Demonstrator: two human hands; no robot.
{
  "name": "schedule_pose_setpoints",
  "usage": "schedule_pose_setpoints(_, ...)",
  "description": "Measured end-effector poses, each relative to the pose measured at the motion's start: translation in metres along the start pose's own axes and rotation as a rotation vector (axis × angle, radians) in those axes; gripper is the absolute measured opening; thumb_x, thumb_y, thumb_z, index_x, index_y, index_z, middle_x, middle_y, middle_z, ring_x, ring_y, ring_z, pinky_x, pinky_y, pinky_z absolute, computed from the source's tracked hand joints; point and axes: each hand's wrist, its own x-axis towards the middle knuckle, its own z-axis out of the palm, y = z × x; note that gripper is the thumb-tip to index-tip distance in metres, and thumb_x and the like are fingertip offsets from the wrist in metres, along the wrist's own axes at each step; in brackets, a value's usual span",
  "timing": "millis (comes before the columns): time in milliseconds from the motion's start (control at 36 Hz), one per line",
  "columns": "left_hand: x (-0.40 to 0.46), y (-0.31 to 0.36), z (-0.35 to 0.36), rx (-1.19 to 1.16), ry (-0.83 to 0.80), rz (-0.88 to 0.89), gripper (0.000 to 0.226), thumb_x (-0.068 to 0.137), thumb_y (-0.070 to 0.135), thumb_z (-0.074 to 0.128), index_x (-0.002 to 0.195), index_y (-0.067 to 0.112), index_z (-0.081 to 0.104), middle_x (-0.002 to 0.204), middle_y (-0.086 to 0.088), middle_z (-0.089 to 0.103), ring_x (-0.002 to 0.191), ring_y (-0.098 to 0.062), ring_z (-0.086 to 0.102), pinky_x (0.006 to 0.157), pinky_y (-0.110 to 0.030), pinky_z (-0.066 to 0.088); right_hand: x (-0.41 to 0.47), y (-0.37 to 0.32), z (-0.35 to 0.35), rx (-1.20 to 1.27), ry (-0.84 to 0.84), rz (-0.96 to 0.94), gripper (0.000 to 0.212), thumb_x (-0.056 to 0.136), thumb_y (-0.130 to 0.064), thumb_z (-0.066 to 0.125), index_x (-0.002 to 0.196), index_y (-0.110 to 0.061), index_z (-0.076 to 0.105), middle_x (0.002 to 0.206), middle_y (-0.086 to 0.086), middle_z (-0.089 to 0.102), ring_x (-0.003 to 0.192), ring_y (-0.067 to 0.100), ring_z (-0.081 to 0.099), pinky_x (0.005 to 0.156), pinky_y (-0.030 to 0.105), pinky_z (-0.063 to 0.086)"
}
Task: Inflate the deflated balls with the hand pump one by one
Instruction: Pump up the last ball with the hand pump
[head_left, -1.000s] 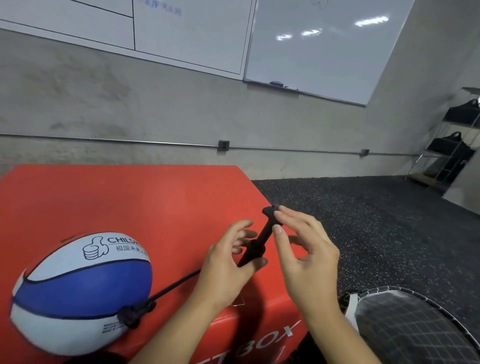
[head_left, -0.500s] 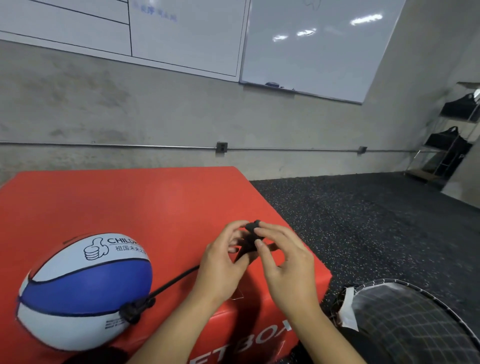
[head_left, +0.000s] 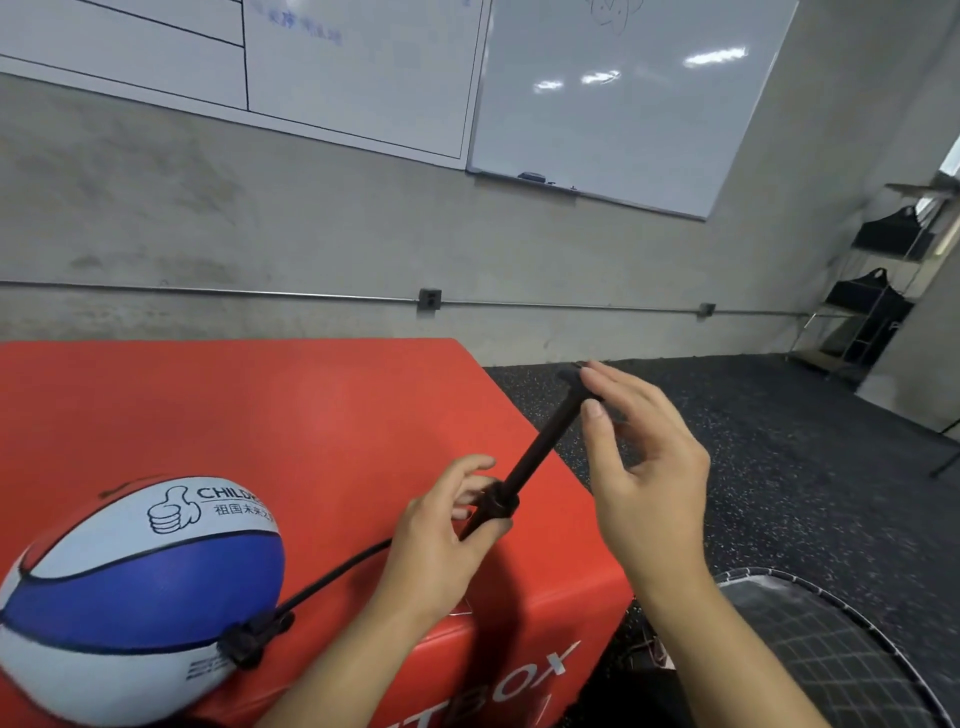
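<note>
A blue, white and red ball (head_left: 135, 587), squashed and only partly full, lies on the red box (head_left: 291, 415) at the lower left. A black hose (head_left: 332, 574) runs from a connector on the ball's side to a small black hand pump (head_left: 540, 452). My left hand (head_left: 441, 535) grips the pump's barrel near the box's right edge. My right hand (head_left: 644, 467) holds the T-handle at the top of the rod with fingertips and thumb. The rod is pulled far out, slanting up and to the right.
A netted frame (head_left: 831, 639) lies on the dark speckled floor (head_left: 779, 467) at the lower right. A concrete wall with whiteboards (head_left: 613, 93) stands behind the box. A metal rack with black bags (head_left: 878, 291) is at the far right.
The pump handle was pushed down to the barrel half a second ago; now my right hand has drawn it up and out to full stroke. My left hand stayed on the barrel.
</note>
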Motion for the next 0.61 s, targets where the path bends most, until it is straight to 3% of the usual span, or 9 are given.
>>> schedule_pose_setpoints(167,0.004,-0.005,0.001,-0.003,0.005,0.000,0.060,0.080,0.010,0.088,0.128,0.034,0.061,0.110,0.023,0.074,0.106,-0.005,0.070,0.090,-0.020,0.050,-0.015,0.007,0.015,0.004,-0.036,0.022,0.028,0.100,-0.006,0.067,0.121,-0.020,0.077,0.124,-0.010,0.070,0.122,0.016,0.066,0.092,0.042,0.058)
schedule_pose_setpoints(389,0.005,-0.005,0.001,-0.032,0.018,0.012,0.068,0.078,0.019,0.090,0.135,0.034,0.056,0.115,0.016,0.074,0.110,-0.009,0.070,0.094,-0.030,0.053,-0.043,0.023,0.031,0.019,-0.104,0.047,0.030,0.101,-0.011,0.067,0.124,-0.028,0.076,0.126,-0.019,0.067,0.124,0.019,0.065,0.091,0.048,0.058)
schedule_pose_setpoints(611,-0.001,-0.004,-0.002,-0.004,0.024,0.002,0.065,0.083,0.014,0.087,0.137,0.032,0.055,0.115,0.017,0.074,0.110,-0.006,0.070,0.095,-0.027,0.053,-0.062,0.033,0.031,0.015,-0.188,0.109,0.031,0.097,-0.006,0.071,0.121,-0.025,0.077,0.125,-0.015,0.069,0.121,0.014,0.066,0.085,0.033,0.060)
